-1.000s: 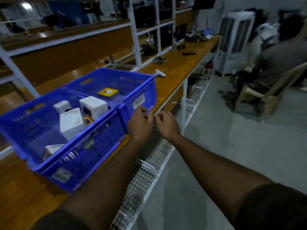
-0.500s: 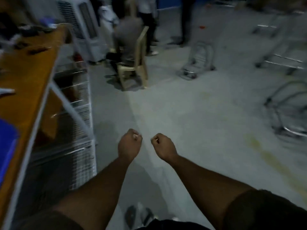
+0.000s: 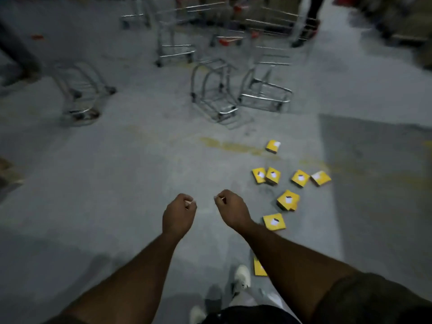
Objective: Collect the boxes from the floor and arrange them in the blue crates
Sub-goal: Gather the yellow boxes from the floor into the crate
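Floor (image 3: 117, 183) grey concrete; yellow boxes (image 3: 288, 200) scattered right; metal carts (image 3: 215, 90) beyond; both hands' fingers curled, holding nothing.

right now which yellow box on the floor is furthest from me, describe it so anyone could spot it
Start at the two tipped metal cart frames on the grey floor, then drop to the faded yellow stripe just below them. At the stripe's right end lies a single yellow box with a white patch on top. It lies alone, apart from the cluster of yellow boxes nearer the right hand.
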The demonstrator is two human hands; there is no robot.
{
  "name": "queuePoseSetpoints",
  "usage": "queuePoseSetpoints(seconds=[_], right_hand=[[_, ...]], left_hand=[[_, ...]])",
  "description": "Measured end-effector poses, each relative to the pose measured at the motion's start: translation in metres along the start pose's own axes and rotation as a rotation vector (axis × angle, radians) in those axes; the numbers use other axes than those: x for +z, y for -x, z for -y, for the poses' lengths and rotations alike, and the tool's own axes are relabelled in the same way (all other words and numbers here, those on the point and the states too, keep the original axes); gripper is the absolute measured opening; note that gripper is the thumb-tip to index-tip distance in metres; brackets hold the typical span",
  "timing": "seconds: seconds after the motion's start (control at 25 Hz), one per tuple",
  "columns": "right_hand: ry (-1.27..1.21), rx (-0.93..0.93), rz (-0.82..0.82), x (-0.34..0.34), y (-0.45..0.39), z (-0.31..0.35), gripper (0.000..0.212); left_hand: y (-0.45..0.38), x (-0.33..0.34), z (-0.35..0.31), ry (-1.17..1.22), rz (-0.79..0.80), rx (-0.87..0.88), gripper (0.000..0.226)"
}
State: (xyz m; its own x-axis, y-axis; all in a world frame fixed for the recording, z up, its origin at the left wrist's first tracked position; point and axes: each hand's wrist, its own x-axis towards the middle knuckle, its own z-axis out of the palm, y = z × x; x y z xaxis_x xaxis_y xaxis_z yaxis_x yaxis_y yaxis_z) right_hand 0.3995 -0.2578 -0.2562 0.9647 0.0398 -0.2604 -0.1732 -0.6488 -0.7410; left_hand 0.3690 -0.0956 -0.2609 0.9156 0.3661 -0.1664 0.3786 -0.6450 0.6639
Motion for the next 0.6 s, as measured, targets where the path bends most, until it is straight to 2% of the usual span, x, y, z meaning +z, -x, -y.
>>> queuePoseSetpoints(seconds=[0.2, 0.6], right_hand=[[-0.080, 0.218, -0.175, -0.050, 0.006, -0.082, 0.020], [-0.239, 0.459, -0.288, -0.122, -0.040, -0.181, 0.021]], left_hand=[[-0.004, 0.057, -0.040, -0.058, 0.214, 0.120, 0.010], [-0.067, 0.154, -0.131, -0.090, 0.336, 0.213, 0.007]])
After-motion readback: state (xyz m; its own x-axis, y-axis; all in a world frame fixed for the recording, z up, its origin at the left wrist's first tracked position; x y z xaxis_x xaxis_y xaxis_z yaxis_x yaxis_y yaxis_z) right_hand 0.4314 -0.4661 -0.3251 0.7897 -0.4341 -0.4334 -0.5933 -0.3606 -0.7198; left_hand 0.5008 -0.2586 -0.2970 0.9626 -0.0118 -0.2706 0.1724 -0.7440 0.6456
